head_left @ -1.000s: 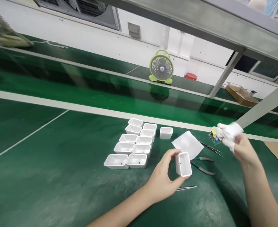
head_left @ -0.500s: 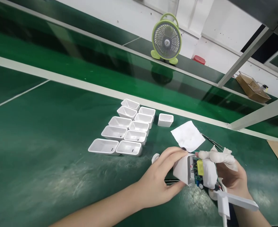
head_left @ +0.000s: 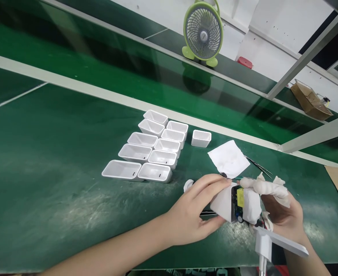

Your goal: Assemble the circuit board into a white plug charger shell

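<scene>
My left hand (head_left: 193, 212) grips a white plastic charger shell (head_left: 222, 203) by its sides, just above the green mat. My right hand (head_left: 281, 211), with white finger cots on the fingertips, holds a small circuit board (head_left: 239, 202) with a yellow part, wrapped in white; its end sits in the shell's open mouth. A white plug piece on a cable (head_left: 265, 245) hangs below the right hand. Several empty white shells (head_left: 148, 153) stand in two rows to the left.
A single shell (head_left: 201, 138) stands apart from the rows, next to a white paper square (head_left: 228, 158). Tweezers (head_left: 259, 166) lie right of the paper. A green desk fan (head_left: 203, 32) and a cardboard box (head_left: 311, 101) stand beyond the conveyor belt.
My right hand came down from the upper right with the board and met the shell held in my left hand; over the last half second the board went slightly further in.
</scene>
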